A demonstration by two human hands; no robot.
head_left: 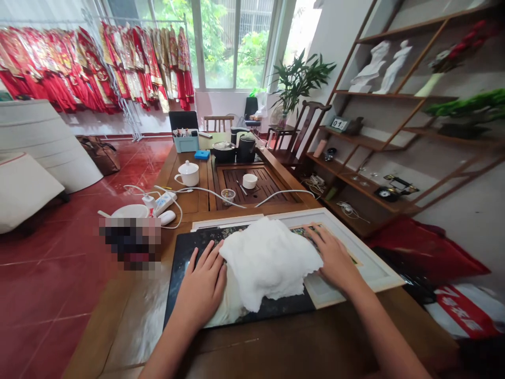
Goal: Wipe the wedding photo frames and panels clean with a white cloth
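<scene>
A fluffy, torn-edged piece of white cotton batting (272, 258) lies in front of me on a dark, flat board (185, 252). My left hand (207, 281) rests at the batting's left edge, palm down with the fingers stretched out. Under that hand, a pale, cream-coloured patch (226, 305) shows on the board. At the batting's right edge lies my right hand (331, 255), its fingers extended over a white-bordered picture frame (379, 268). Part of the framed picture is hidden by the hand and the batting.
Behind the board stand a lidded white mug (188, 173), a small white cup (250, 181) on a slatted tea tray (276, 184) and a clear container (228, 196). A white cable (213, 190) crosses the wooden table (130, 326). Shelves (355, 139) rise on the right.
</scene>
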